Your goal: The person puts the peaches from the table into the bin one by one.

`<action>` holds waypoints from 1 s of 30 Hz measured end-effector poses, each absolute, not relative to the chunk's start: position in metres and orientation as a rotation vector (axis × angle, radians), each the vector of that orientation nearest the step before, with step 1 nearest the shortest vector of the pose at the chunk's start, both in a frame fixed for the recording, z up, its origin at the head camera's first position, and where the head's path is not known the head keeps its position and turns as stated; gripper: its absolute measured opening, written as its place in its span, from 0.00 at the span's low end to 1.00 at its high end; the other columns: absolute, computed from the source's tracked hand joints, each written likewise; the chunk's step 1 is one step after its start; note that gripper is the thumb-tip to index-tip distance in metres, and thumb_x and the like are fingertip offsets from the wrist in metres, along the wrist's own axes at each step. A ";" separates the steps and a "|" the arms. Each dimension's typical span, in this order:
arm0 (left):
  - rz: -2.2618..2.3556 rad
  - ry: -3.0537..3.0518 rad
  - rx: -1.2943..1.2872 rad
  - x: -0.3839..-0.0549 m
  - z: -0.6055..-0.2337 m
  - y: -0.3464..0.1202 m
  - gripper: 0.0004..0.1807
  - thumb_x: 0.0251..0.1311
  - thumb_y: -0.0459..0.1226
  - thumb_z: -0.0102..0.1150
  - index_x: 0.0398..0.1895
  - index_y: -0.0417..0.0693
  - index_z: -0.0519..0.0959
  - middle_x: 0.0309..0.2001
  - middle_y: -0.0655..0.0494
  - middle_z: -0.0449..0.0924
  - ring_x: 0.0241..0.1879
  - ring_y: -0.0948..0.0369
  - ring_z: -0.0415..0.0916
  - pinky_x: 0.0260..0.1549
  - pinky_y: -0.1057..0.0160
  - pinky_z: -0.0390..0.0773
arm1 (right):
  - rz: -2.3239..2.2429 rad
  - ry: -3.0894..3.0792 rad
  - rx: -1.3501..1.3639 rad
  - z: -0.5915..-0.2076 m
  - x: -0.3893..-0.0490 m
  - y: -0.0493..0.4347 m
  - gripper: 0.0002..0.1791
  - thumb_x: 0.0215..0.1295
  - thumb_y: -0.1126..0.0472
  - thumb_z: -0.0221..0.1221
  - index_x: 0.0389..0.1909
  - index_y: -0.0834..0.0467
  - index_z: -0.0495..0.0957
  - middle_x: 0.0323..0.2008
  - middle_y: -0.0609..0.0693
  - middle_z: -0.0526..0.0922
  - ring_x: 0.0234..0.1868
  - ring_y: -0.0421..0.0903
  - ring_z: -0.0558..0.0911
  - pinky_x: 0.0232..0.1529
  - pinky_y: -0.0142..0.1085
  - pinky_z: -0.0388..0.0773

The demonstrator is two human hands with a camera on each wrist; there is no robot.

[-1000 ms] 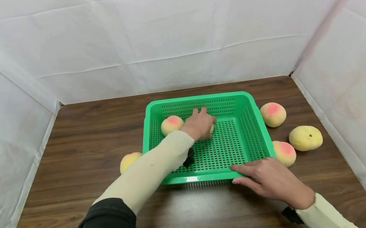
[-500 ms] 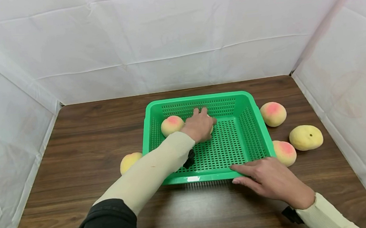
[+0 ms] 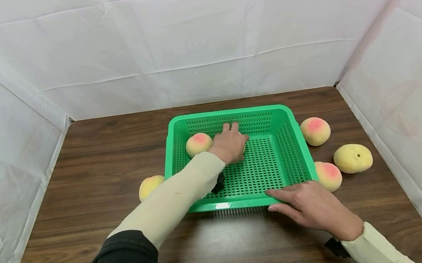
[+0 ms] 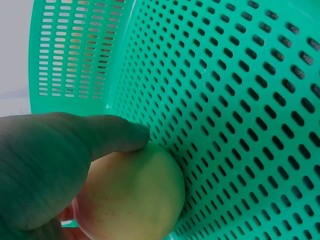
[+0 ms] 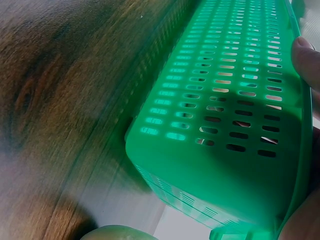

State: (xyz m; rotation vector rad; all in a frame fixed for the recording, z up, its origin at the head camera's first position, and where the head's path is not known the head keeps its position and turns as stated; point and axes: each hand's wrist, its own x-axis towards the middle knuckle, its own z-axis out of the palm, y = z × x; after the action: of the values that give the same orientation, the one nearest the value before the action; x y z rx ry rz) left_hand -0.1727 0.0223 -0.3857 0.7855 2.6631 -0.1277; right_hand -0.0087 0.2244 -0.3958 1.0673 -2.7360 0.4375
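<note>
Yellow-pink peach (image 4: 140,195) lies gripped beneath the left hand (image 3: 230,145) (right hand (image 3: 313,207) pinches the basket rim (image 3: 244,202)).

No text, label, brand, number or sign can be read in any view. On the near rim of the green plastic basket (image 3: 250,202) there is a small pale rectangular patch (image 3: 222,206); whether it is a label or a gleam of light cannot be told, and no lettering can be made out on it.
</note>
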 end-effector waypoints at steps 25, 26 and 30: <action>-0.210 2.715 0.827 -0.166 -0.375 0.020 0.32 0.75 0.53 0.57 0.79 0.68 0.64 0.79 0.46 0.57 0.77 0.46 0.58 0.63 0.50 0.80 | 0.438 -2.759 1.052 -0.399 -0.008 0.224 0.20 0.65 0.46 0.69 0.54 0.49 0.88 0.39 0.42 0.93 0.37 0.36 0.90 0.36 0.36 0.86; -0.206 2.727 0.837 -0.166 -0.374 0.019 0.32 0.75 0.54 0.56 0.79 0.68 0.65 0.79 0.46 0.57 0.77 0.46 0.58 0.64 0.50 0.79 | 0.438 -2.757 1.053 -0.399 -0.008 0.224 0.20 0.65 0.46 0.69 0.54 0.49 0.88 0.39 0.42 0.93 0.36 0.36 0.90 0.35 0.36 0.86; -0.201 2.783 0.893 -0.166 -0.369 0.018 0.31 0.76 0.59 0.50 0.79 0.70 0.65 0.80 0.47 0.57 0.79 0.47 0.55 0.68 0.48 0.75 | 0.438 -2.749 1.058 -0.397 -0.009 0.224 0.19 0.66 0.46 0.68 0.54 0.49 0.88 0.39 0.42 0.93 0.35 0.36 0.90 0.34 0.35 0.86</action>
State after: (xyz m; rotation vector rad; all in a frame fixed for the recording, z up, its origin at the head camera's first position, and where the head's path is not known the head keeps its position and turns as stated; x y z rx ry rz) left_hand -0.1658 0.0176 -0.3692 0.8935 2.7828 -0.2012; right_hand -0.0090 0.2242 -0.3972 1.0575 -2.7493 0.4384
